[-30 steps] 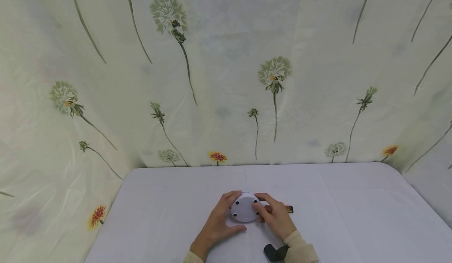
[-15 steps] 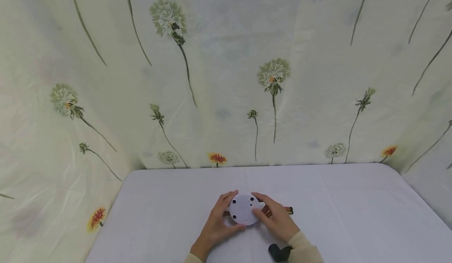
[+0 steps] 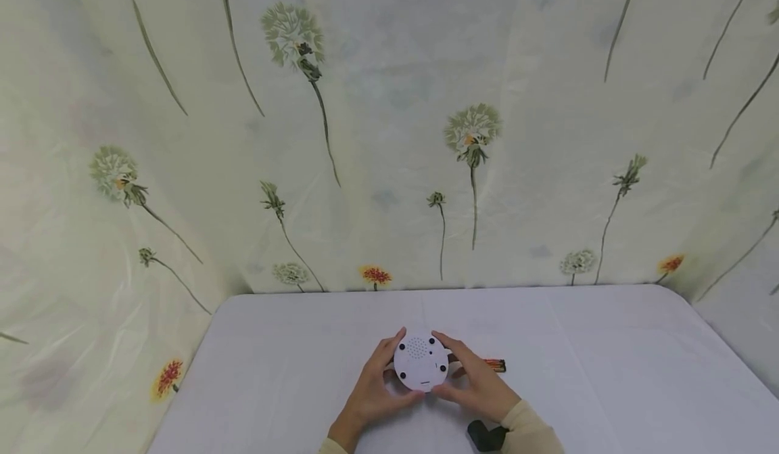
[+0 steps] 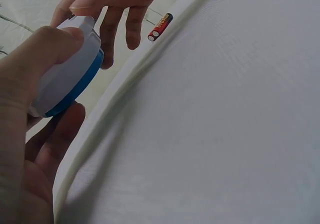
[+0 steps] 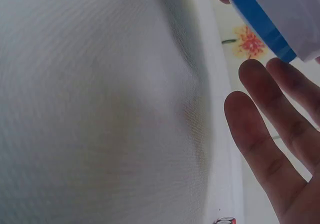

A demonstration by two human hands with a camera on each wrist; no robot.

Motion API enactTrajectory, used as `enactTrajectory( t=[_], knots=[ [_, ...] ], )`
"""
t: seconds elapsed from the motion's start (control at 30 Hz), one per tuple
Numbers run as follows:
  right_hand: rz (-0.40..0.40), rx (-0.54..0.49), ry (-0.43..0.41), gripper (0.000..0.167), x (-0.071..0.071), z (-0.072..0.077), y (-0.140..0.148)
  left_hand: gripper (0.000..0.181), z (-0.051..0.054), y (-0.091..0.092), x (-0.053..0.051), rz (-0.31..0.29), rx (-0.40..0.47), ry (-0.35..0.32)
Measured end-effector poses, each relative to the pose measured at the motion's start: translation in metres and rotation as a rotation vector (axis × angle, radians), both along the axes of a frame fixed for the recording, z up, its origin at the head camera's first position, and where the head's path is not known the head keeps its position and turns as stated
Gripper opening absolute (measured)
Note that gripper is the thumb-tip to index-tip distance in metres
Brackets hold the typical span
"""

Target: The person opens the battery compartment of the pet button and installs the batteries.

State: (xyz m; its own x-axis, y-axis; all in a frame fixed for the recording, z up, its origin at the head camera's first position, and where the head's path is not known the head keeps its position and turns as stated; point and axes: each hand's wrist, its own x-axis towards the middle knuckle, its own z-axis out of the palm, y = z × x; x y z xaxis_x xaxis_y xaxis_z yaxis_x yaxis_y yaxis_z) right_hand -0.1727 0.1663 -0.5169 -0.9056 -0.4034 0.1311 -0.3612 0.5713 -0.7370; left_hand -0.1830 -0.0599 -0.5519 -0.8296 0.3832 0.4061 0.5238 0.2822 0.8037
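Between both hands, above the table, is a round white device (image 3: 420, 373) with a blue rim. Its underside faces the head camera, showing small black feet, a patch of speaker-like holes and a slot. My left hand (image 3: 375, 381) grips its left edge, thumb at the lower rim. On the opposite side my right hand (image 3: 477, 385) holds the edge between thumb and index finger. In the right wrist view, other fingers (image 5: 270, 164) of that hand spread below the device. What kind of device it is, I cannot tell.
Red-and-black batteries (image 3: 496, 365) lie on the white-covered table (image 3: 292, 359), just beyond my right hand; the left wrist view shows the batteries (image 4: 160, 27) side by side. A black angled object (image 3: 485, 435) lies by the right sleeve. A flower-printed sheet (image 3: 389, 136) hangs behind.
The device has been tilted so its underside faces the head camera more fully, bringing the holes into view. My right thumb has slid from its face down to the lower rim.
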Motion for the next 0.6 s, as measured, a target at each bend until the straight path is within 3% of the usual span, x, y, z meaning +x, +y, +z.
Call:
enactTrajectory(
  t=[0.2,0.43,0.6],
  knots=[
    [0.029,0.002,0.011,0.097,0.0009,-0.0008,0.0006,0.094,-0.007,-0.0012,-0.0034,-0.016,-0.005,-0.045],
    [0.018,0.032,0.007,0.093,0.0013,-0.003,0.001,0.093,-0.0043,-0.0014,-0.0017,0.052,-0.099,0.024],
    [-0.015,0.055,-0.036,0.091,0.0013,-0.0053,-0.0002,0.09,-0.0035,-0.0024,-0.0018,0.056,-0.122,0.05]
  ],
)
